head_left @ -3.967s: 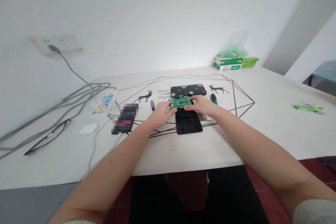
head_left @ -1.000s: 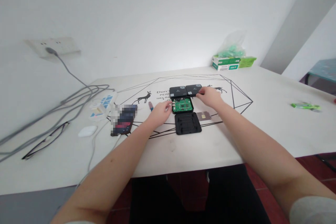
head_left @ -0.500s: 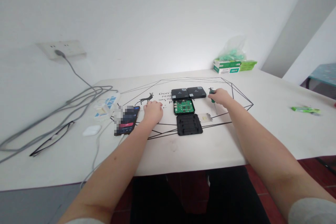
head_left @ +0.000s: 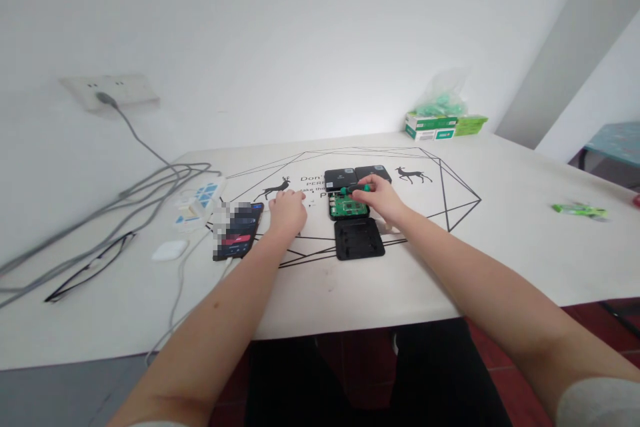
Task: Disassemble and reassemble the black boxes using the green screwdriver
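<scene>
My right hand is closed round a green-handled screwdriver, held over a green circuit board that sits in a black case. My left hand rests on the table left of the board, fingers curled over the spot where a small red-handled screwdriver lay; I cannot see what it holds. A black case lid lies open side up in front of the board. Two closed black boxes stand side by side just behind it.
A phone lies left of my left hand, with a white earbud case, glasses and grey cables further left. Green and white boxes stand at the back right. A green packet lies far right on the white table.
My right hand picked up the green-handled screwdriver at the right and brought it back over the circuit board. My left hand moved left, off the board, and settled on the table.
</scene>
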Tool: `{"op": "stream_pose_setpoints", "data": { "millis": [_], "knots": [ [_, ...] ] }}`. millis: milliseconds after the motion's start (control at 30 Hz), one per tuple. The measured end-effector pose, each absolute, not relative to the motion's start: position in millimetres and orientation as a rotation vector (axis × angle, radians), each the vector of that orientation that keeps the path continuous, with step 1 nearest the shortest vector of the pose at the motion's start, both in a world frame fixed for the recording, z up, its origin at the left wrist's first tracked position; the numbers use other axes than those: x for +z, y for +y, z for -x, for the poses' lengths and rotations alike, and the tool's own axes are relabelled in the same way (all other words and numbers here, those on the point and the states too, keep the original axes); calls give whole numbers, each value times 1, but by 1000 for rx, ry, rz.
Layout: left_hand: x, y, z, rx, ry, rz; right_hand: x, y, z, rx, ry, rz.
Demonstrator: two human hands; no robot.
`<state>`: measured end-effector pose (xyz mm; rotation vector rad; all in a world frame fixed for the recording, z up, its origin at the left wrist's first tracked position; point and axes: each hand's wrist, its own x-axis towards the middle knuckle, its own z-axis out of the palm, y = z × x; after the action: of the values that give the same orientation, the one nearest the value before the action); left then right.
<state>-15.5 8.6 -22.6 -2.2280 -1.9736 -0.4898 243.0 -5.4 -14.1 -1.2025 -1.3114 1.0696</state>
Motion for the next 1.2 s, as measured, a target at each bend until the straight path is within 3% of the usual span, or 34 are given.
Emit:
{"op": "stream_pose_setpoints", "data": {
  "millis": [133, 333, 1000, 1200],
  "knots": [
    [-21, 7, 13, -485, -1943, 2250, -24, 0, -232, 755, -1496, 1320],
    [-18, 4, 8, -485, -1956, 2246, -20, 0, -226, 542, -1648, 1457],
    [-16, 1, 1, -353, -1972, 2241, -21, 3, -224, 550, -1645, 1423],
    [-12, -1, -2, -456, -2049, 2286, -13, 4, -237, 899, -1236, 1144]
  ]
}}
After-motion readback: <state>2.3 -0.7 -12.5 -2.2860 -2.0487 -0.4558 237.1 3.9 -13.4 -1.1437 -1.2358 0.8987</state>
